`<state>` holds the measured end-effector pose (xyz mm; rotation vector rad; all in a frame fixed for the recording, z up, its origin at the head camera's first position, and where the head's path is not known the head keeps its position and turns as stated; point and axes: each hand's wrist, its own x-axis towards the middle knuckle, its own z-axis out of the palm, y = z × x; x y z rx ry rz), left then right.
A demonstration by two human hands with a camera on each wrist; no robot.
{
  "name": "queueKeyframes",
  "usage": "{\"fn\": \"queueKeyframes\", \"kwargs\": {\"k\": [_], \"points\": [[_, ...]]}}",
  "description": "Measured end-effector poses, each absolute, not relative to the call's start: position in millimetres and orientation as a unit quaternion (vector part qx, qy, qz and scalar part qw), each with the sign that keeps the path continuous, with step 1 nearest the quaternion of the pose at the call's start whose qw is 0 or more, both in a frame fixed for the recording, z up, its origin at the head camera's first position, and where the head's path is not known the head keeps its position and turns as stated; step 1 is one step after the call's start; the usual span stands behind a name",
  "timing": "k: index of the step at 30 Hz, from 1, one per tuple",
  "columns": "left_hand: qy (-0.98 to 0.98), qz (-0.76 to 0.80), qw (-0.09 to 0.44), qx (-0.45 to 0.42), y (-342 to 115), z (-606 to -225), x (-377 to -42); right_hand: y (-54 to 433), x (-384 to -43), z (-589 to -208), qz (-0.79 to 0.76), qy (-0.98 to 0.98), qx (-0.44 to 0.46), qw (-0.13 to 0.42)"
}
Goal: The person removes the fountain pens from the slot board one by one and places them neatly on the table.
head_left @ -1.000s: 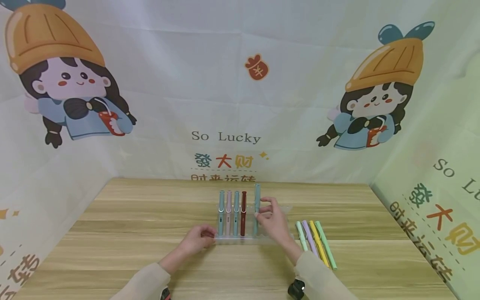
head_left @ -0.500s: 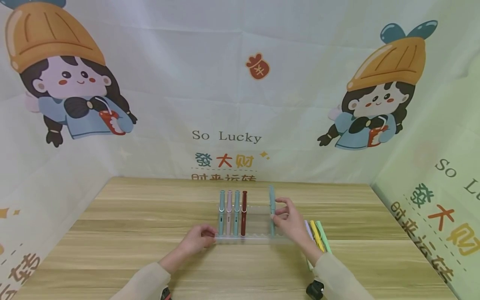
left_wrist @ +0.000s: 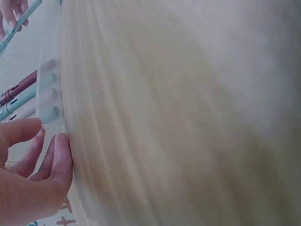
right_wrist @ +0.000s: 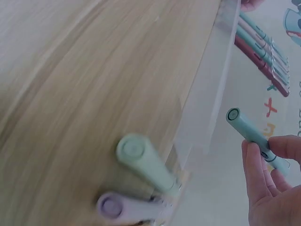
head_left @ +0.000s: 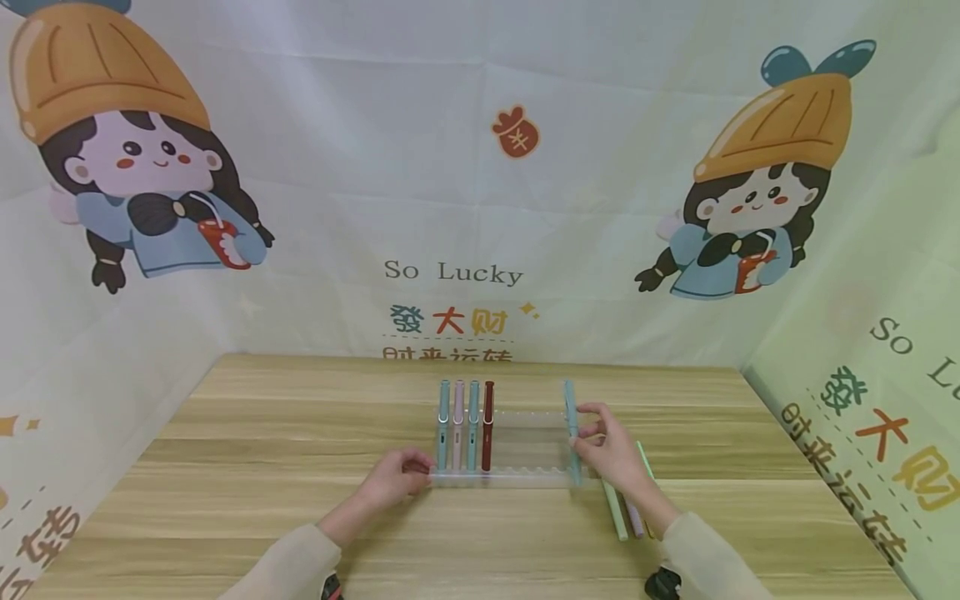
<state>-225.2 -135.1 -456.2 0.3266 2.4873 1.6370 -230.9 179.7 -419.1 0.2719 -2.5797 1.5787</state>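
In the head view, my right hand (head_left: 611, 446) pinches a light blue pen (head_left: 572, 425) between thumb and fingers. The pen stands nearly upright at the right part of a clear pen rack (head_left: 528, 479). In the right wrist view, its lower end (right_wrist: 233, 114) shows apart from the rack's front edge. At the rack's left end, my left hand (head_left: 397, 479) grips the corner with curled fingers, the thumb above in the left wrist view. Toward that end lean two blue pens, a pink pen (head_left: 459, 425) and a dark red pen (head_left: 488, 425), side by side.
Right of the rack, partly under my right forearm, lie a pale green pen (head_left: 615, 510), a purple pen (head_left: 634, 518), a yellow one and a green one. The wooden table (head_left: 300, 417) ends at a printed cloth backdrop (head_left: 337, 208).
My right hand has carried the light blue pen to the right along the rack, away from the dark red pen. My left hand has stayed at the rack's left end.
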Motion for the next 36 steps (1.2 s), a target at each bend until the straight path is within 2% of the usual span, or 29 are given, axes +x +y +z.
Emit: {"fn": "queueKeyframes", "kwargs": {"k": [12, 36], "points": [[0.828, 0.546, 0.071, 0.107, -135.3, -457.1, -226.0, 207.9, -227.1, -416.5, 0.532, -0.842, 0.087, 0.024], [0.824, 0.55, 0.073, 0.112, -136.3, -458.1, -226.0, 258.8, -220.2, -417.4, 0.49, -0.867, 0.082, 0.026]]}}
